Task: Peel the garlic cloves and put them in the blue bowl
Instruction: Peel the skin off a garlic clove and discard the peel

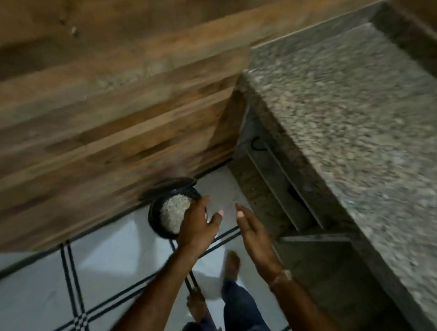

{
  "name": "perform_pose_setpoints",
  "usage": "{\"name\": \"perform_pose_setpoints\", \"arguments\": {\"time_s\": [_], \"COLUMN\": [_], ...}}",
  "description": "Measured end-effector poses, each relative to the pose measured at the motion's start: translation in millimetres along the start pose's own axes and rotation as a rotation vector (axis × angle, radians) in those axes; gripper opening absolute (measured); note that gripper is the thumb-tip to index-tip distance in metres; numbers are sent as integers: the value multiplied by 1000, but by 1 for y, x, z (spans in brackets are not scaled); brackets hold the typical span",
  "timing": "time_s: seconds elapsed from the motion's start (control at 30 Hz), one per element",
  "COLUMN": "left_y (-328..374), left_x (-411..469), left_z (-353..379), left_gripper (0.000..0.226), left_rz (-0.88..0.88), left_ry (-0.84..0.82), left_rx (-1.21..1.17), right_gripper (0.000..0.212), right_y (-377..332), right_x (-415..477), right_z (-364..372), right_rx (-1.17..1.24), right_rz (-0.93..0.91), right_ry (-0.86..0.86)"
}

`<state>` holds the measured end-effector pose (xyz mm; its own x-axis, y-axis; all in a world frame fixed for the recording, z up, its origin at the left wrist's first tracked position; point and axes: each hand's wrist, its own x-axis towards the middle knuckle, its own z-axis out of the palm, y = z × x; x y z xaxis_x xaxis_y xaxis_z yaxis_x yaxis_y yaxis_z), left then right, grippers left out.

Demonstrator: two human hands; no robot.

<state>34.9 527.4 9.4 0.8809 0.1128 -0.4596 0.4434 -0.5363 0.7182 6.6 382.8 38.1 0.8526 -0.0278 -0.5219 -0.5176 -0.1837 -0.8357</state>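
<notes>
Both hands reach forward. The right hand (253,231) is spread flat and holds nothing; whether the left hand (198,224) grips the dark round container (161,220) of pale bits I cannot tell. No garlic or blue bowl shows. Best to head steadily for the worktop (350,108).

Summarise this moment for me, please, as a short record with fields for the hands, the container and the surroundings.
left hand: at the rim of the dark container, grip unclear through blur
right hand: fingers straight, holding nothing
dark container: low beside the wooden panel, lid raised, pale contents
counter: speckled stone, to the right
floor: pale tiles with dark lines
blue bowl: not in view
</notes>
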Motion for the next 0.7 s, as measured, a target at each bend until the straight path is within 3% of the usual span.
{"name": "perform_pose_setpoints", "arguments": {"time_s": [0.17,0.33,0.47,0.7], "left_y": [84,166,215,253], "left_x": [-53,-84,-102,-120], "left_z": [80,186,282,405], "left_gripper": [48,36,34,25], "left_rz": [283,524,529,615], "left_ry": [-187,-208,-310,-468], "left_rx": [57,117,114,395], "right_gripper": [40,30,29,30], "right_y": [45,83,124,175], "right_x": [-40,-73,-93,-109], "right_z": [-132,-264,-351,-454], "right_rx": [-111,-23,-50,-136], "right_rz": [-228,-283,-236,-230], "right_ry": [259,489,582,835]}}
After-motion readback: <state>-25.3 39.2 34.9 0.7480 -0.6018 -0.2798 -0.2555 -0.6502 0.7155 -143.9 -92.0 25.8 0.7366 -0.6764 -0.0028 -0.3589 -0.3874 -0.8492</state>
